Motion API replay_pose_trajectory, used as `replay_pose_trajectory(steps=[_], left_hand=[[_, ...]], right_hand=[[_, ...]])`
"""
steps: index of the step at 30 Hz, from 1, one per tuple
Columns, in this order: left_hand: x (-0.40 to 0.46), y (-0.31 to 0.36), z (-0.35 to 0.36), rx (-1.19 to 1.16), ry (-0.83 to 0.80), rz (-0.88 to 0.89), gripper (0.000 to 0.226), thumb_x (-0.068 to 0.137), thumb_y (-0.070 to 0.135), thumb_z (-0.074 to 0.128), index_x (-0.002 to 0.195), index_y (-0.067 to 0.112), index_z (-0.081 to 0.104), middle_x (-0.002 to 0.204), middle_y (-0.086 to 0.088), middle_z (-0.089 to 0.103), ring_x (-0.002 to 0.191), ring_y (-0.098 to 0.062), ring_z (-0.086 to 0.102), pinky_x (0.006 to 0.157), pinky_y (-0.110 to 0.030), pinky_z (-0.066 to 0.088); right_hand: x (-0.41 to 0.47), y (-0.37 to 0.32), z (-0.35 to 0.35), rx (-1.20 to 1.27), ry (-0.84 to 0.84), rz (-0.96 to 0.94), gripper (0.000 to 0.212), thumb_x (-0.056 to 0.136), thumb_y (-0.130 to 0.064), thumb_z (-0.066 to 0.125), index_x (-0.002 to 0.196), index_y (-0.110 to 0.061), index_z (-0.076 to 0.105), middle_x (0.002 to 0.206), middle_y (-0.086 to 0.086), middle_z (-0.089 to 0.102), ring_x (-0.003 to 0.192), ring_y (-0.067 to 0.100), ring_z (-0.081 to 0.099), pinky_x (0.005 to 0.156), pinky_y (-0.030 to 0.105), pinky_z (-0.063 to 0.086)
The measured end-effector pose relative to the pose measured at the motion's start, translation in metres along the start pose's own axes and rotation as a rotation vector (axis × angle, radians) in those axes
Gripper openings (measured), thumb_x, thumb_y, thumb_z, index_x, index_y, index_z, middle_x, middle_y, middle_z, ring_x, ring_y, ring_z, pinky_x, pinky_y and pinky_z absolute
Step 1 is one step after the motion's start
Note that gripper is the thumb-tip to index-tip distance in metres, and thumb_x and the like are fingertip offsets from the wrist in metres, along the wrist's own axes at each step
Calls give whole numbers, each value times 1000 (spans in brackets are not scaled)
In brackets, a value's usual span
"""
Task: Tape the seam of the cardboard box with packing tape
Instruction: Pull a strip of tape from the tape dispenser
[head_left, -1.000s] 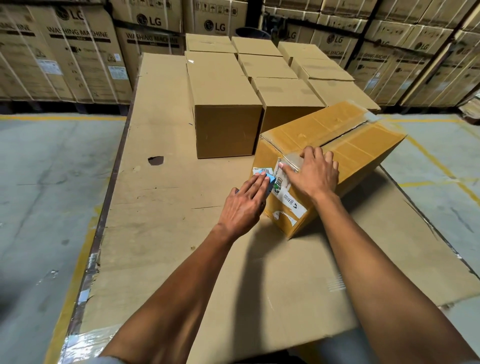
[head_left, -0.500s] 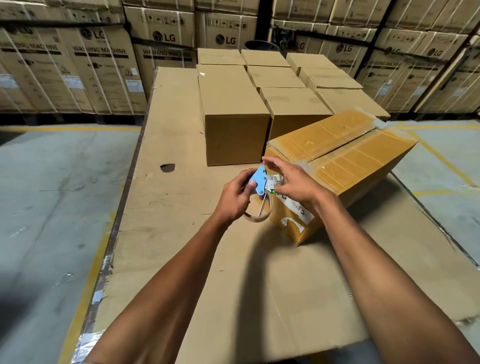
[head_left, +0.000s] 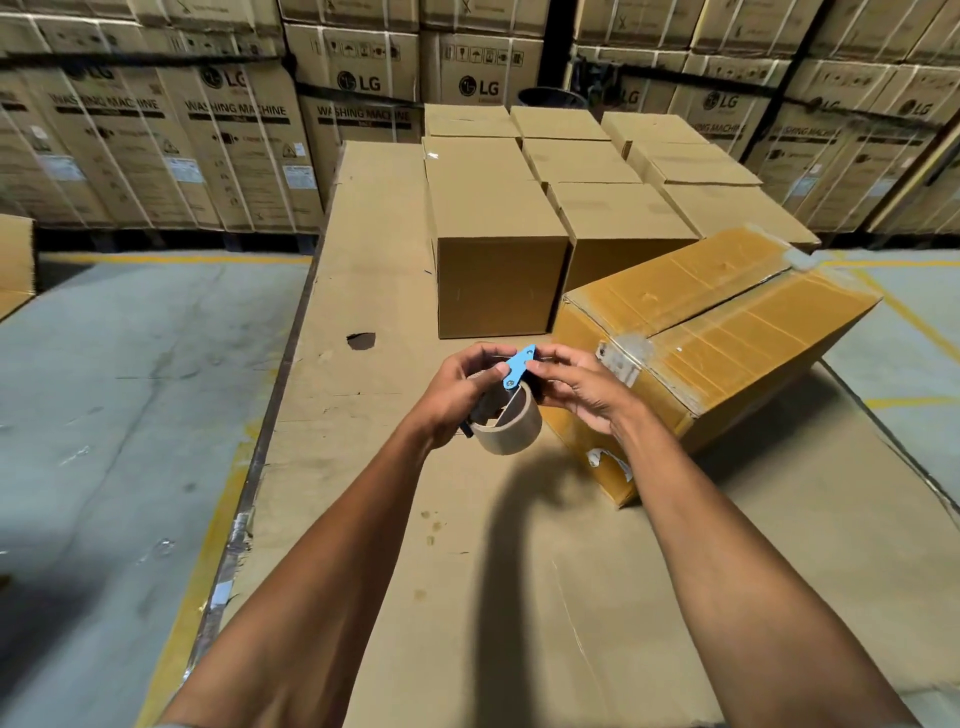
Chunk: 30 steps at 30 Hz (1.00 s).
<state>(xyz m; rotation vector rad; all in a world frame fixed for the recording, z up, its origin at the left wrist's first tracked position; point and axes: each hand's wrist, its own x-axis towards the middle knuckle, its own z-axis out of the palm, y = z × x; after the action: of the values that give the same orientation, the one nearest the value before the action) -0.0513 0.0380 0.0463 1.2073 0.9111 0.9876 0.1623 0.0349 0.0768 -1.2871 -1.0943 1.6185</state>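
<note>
- Both hands are coming off the cardboard box (head_left: 727, 338) — a second ago the right palm was pressing flat on its near top corner, now neither hand is touching it.
- The left hand (head_left: 457, 400) is curling around the tape dispenser (head_left: 506, 410), fingers wrapped over the roll, holding it just in front of the box's near-left corner, lifted clear of the cardboard-covered table (head_left: 363, 519).
- The right hand (head_left: 576, 387) is pinching at the dispenser's blue cutter plate (head_left: 519, 366) with thumb and fingertips — whether it is gripping a loose tape end I cannot tell.
- The box is sitting tilted and angled on the table, right of the hands, its top seam running away toward the far corner; a strip of clear tape seems to be lying along that seam, with patches at both ends.
- Reading: the strip over the near edge is looking pressed down and cut, so this pass is probably finished — the hands are likely resetting the tape end for another strip.
- Plain sealed boxes (head_left: 498, 249) are standing in rows behind the box, and washing-machine cartons (head_left: 234, 145) are stacked beyond those.
- Risk: the roll is looking nearly spent, so tape could be running out soon.
</note>
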Motion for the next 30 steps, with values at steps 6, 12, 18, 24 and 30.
replay_pose_trajectory(steps=[6, 12, 18, 24, 30], left_hand=[[5, 18, -3, 609, -27, 250, 58, 94, 68, 70, 145, 42, 63, 146, 14, 65, 122, -13, 70, 101, -36, 58], [15, 13, -7, 1330, -232, 552, 94, 88, 82, 66, 166, 42, 31, 168, 7, 42, 144, -26, 51, 98, -48, 60], [11, -13, -15, 1556, -237, 533, 78, 96, 51, 76, 164, 38, 40, 169, 5, 42, 134, -30, 61, 85, -46, 61], [4, -53, -32, 1524, -202, 464, 49, 104, 46, 66, 152, 36, 60, 157, 2, 57, 114, -34, 73, 76, -46, 62], [7, -78, -52, 1545, -211, 320, 47, 104, 51, 64, 150, 44, 58, 152, 7, 57, 108, -31, 74, 77, -43, 60]], right_hand=[[11, 4, 5, 14, 190, 29, 23, 93, -19, 74, 113, -7, 70, 115, 19, 68, 116, 33, 66, 80, 40, 64], [21, 5, 12, 66, 287, 83, 14, 99, -29, 68, 102, -19, 77, 111, 17, 72, 111, 31, 68, 80, 48, 65], [30, 25, 17, 38, 343, 221, 7, 89, -18, 70, 94, -15, 72, 96, 15, 71, 98, 30, 70, 87, 51, 64], [49, 78, 16, 43, 294, 293, 25, 97, -18, 72, 119, -8, 69, 120, 18, 72, 110, 32, 72, 83, 49, 65], [56, 108, 13, -283, 108, 195, 49, 94, 9, 61, 133, -20, 58, 123, 12, 61, 107, 20, 64, 85, 33, 59]])
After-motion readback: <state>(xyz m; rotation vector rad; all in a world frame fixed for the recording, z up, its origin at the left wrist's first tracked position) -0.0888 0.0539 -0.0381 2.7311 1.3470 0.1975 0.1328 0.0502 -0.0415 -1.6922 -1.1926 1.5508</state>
